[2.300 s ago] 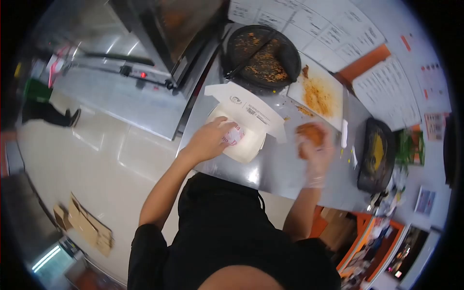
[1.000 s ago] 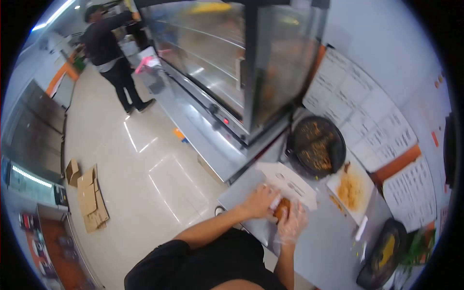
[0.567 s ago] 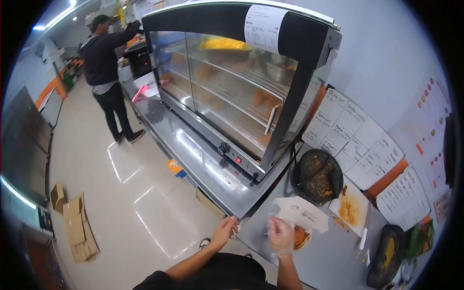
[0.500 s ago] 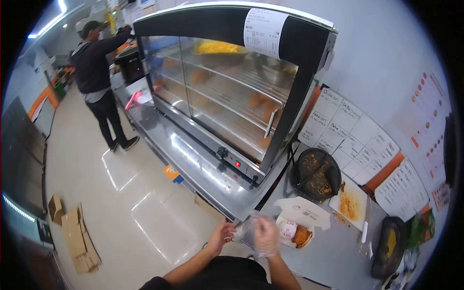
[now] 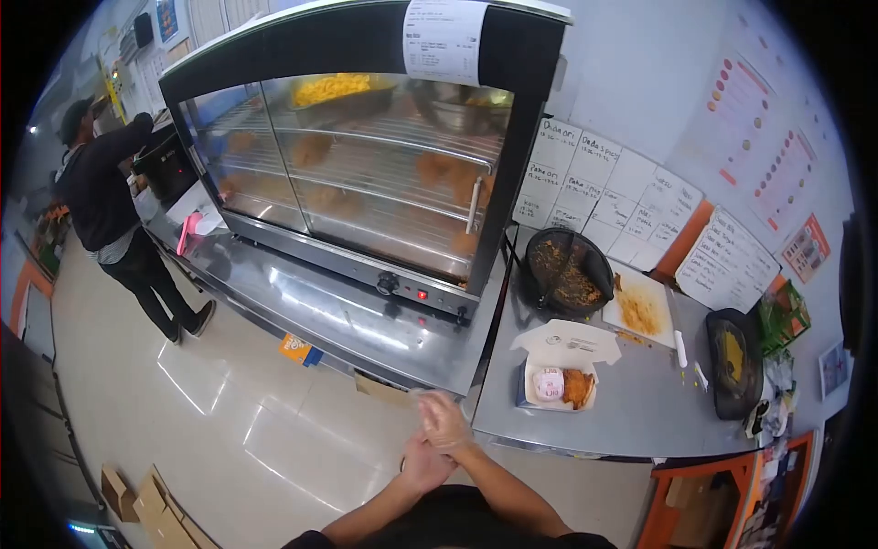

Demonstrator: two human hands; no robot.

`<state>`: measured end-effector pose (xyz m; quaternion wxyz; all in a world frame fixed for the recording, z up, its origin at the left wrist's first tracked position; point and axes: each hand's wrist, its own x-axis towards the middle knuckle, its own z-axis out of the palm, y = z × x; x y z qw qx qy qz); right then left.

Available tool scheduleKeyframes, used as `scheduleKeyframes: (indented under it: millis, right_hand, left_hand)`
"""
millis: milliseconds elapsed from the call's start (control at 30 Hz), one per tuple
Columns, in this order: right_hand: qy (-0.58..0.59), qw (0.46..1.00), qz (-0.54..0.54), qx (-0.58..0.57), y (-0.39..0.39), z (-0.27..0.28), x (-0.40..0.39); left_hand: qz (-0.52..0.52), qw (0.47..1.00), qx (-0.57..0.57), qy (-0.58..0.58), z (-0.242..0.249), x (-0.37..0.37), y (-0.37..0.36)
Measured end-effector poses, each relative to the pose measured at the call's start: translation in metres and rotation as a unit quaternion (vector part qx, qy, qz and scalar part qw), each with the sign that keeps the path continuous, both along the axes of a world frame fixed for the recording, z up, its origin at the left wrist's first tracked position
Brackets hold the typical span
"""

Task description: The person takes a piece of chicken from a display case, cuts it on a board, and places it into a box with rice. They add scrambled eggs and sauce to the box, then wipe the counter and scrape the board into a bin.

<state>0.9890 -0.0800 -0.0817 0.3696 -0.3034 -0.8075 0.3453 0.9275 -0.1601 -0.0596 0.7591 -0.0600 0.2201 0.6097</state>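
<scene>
Grip: left hand [image 5: 426, 468] set against the gloved right hand [image 5: 443, 422], the two touching and overlapping near the right wrist; at this size I cannot tell whether the left pinches the glove [image 5: 450, 435] or how far the right fingers bend.
Clear plastic glove: worn on the right hand, seen against the floor [image 5: 320, 448], just off the near left corner of the tabletop [image 5: 631, 423].
White box [image 5: 569, 346]: lid open, on the tabletop near the hands, to their right.
Box contents: a round wrapped bundle [image 5: 550, 384] with pink print, beside a browned fried piece [image 5: 577, 389].
Black pan [image 5: 596, 263]: behind the box, divided down the middle, brown crumbs inside.
Cutting board [image 5: 656, 293]: right of the pan, stained orange-brown, with a white-handled knife [image 5: 679, 349] along its right side.
Dark bowl [image 5: 753, 392]: farther right, something yellow within.
Written sheets [image 5: 604, 178]: ruled into boxes, standing behind the pan and board.
Glass cabinet [image 5: 343, 220]: on the neighbouring tabletop [image 5: 320, 316] to the left, browned pieces on its racks, a receipt [image 5: 444, 41] on its top edge, a red switch [image 5: 422, 295] lit.
Co-worker [image 5: 102, 206]: standing beyond the cabinet, arm raised toward a black cooker [image 5: 165, 167].
Cardboard [image 5: 163, 512]: on the floor at lower left.
</scene>
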Motion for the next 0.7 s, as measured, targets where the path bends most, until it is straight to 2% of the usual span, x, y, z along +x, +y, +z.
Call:
scheduleKeyframes:
  millis: [67, 100, 167, 200, 233, 267, 300, 333, 400, 433, 533, 567, 600, 667, 700]
  right_hand:
    - [0.012, 0.991, -0.039, -0.124, -0.004, 0.001, 0.053]
    - [0.013, 0.992, -0.036, -0.124, -0.006, -0.001, 0.078]
    - [0.054, 0.978, -0.051, -0.195, -0.017, -0.004, 0.131]
    - [0.057, 0.977, -0.058, -0.199, -0.022, -0.005, 0.155]
    - [0.037, 0.979, -0.100, -0.171, -0.029, -0.006, 0.182]
    - [0.014, 0.977, -0.154, -0.146, -0.040, -0.006, 0.214]
    - [0.017, 0.968, -0.198, -0.155, -0.053, -0.006, 0.243]
    - [-0.008, 0.971, -0.176, -0.163, -0.064, -0.001, 0.271]
    - [-0.044, 0.973, -0.143, -0.176, -0.076, 0.010, 0.328]
    - [-0.032, 0.962, -0.199, -0.184, -0.088, 0.014, 0.357]
    - [0.014, 0.932, -0.254, -0.258, -0.096, 0.023, 0.431]
    - [0.057, 0.917, -0.307, -0.247, -0.097, 0.023, 0.456]
    - [0.099, 0.900, -0.354, -0.232, -0.094, 0.019, 0.479]
    - [0.149, 0.886, -0.383, -0.215, -0.086, 0.008, 0.516]
    - [0.166, 0.882, -0.404, -0.176, -0.079, 0.006, 0.532]
  left_hand:
    - [-0.144, 0.982, -0.011, 0.120, 0.005, 0.027, -0.006]
    - [-0.141, 0.982, -0.011, 0.122, -0.001, 0.040, -0.008]
    - [-0.318, 0.897, 0.029, 0.306, -0.011, 0.072, -0.016]
    - [-0.326, 0.894, 0.027, 0.306, -0.011, 0.088, -0.021]
    - [-0.364, 0.815, 0.163, 0.420, 0.006, 0.103, -0.023]
    - [-0.396, 0.703, 0.303, 0.508, 0.020, 0.123, -0.023]
    - [-0.435, 0.678, 0.313, 0.503, 0.029, 0.147, -0.022]
    - [-0.481, 0.655, 0.338, 0.475, 0.027, 0.178, -0.028]
    - [-0.431, 0.437, 0.375, 0.695, 0.029, 0.240, -0.031]
    - [-0.405, 0.352, 0.457, 0.709, 0.036, 0.274, -0.031]
    - [-0.427, 0.299, 0.496, 0.694, 0.038, 0.354, -0.022]
    - [-0.373, 0.298, 0.559, 0.678, 0.033, 0.376, -0.021]
    - [-0.374, 0.297, 0.565, 0.673, 0.026, 0.395, -0.018]
    - [-0.369, 0.239, 0.618, 0.651, 0.019, 0.431, -0.004]
    - [-0.369, 0.235, 0.622, 0.649, 0.017, 0.450, 0.004]
